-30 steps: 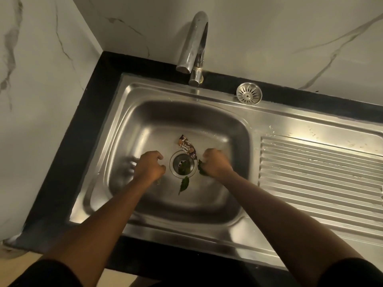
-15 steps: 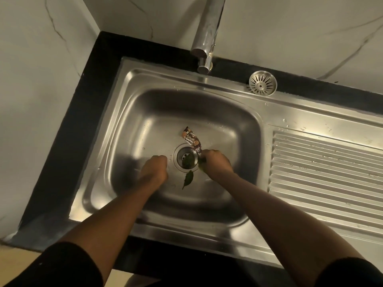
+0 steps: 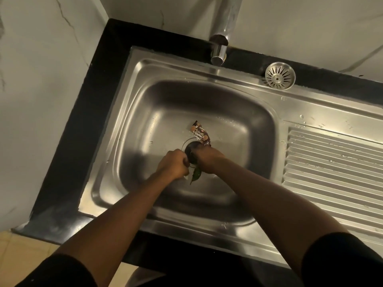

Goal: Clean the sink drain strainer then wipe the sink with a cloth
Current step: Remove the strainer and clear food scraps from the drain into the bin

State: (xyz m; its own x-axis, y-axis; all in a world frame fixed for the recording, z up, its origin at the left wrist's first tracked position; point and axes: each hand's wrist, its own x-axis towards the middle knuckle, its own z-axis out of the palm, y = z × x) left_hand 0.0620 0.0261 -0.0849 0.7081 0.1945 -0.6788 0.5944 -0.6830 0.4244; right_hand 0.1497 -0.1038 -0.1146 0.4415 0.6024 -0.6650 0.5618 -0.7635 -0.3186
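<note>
The steel sink basin has a round drain in its floor with dark debris in it. A brown snack wrapper lies at the drain's far edge, and a green leaf lies at its near edge. My left hand is a closed fist at the drain's left rim, with a small white scrap showing under it. My right hand reaches into the drain from the right with its fingers curled down and hidden. A loose round strainer sits on the sink's back rim, to the right of the tap.
The chrome tap hangs over the back of the basin. A ribbed drainboard fills the right side. A black counter frames the sink, with marble walls on the left and at the back.
Both hands have closed in on the drain, the left from the left side and the right from the right edge. The view has shifted closer and lower over the basin.
</note>
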